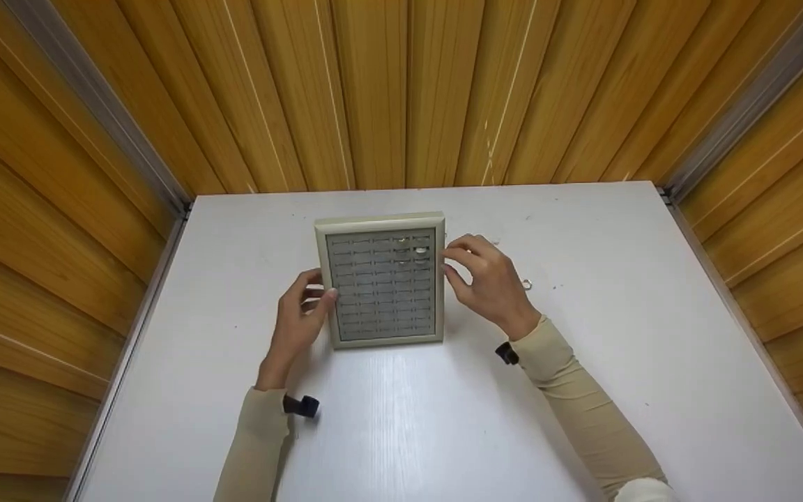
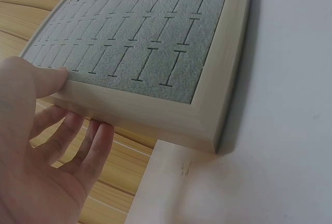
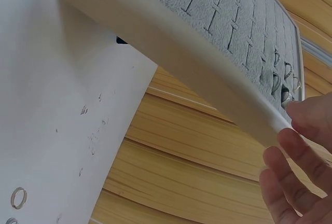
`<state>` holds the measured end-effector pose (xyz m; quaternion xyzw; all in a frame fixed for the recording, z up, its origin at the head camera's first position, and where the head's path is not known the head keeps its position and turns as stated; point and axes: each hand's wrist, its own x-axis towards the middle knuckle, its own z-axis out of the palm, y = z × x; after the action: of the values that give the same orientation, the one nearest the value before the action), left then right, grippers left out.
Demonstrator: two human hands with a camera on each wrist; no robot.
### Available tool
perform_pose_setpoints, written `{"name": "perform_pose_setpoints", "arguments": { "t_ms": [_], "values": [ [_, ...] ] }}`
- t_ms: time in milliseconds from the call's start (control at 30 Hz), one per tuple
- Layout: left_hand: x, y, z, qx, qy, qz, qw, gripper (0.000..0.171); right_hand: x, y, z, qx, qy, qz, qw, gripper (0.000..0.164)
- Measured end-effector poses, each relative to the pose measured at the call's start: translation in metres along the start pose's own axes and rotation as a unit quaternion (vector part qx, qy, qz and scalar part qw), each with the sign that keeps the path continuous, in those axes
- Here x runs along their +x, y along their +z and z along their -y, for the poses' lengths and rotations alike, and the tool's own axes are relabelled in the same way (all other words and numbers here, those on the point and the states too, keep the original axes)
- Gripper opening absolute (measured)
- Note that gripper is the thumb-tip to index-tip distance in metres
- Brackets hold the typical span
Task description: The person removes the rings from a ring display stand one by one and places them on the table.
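A ring display tray (image 1: 380, 224) with a pale frame stands tilted up on the white table, its slotted grey foam (image 1: 380, 300) facing me. Several rings (image 3: 276, 83) sit in slots near its upper right corner. My left hand (image 1: 297, 324) holds the left side of the frame, thumb on the front edge and fingers behind. At the upper right side, my right hand (image 1: 491, 279) grips the frame edge between thumb and fingers, close to the rings. Behind that hand a loose ring (image 1: 527, 284) lies on the table.
The white table (image 1: 373, 432) meets orange wood-look panels (image 1: 373, 90) at the back and sides. In the right wrist view, another ring (image 3: 11, 221) shows partly at the bottom edge. Small dark marks (image 3: 84, 109) dot the tabletop.
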<state>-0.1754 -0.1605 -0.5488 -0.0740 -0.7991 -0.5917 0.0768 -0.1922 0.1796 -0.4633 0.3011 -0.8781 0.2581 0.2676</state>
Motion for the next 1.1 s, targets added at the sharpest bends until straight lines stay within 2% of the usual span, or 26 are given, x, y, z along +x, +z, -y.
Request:
{"name": "perform_pose_setpoints", "arguments": {
  "t_ms": [333,533,867,1100],
  "values": [
    [0.001,0.001,-0.002,0.011,-0.001,-0.005,0.9999,0.040,0.007,0.008,0.006,0.005,-0.031,-0.003,1.000,0.015],
    [0.001,0.001,-0.003,0.008,-0.003,-0.005,1.0000,0.040,0.009,0.012,0.009,-0.005,-0.034,0.001,0.999,0.015],
    [0.000,0.000,-0.004,0.009,-0.004,-0.009,0.9999,0.039,0.013,0.022,0.016,-0.075,-0.060,-0.003,0.995,0.008],
    [0.000,0.001,-0.004,0.010,-0.012,-0.004,0.9999,0.041,0.013,0.029,0.020,-0.102,-0.067,-0.002,0.992,0.007]
  ]
}}
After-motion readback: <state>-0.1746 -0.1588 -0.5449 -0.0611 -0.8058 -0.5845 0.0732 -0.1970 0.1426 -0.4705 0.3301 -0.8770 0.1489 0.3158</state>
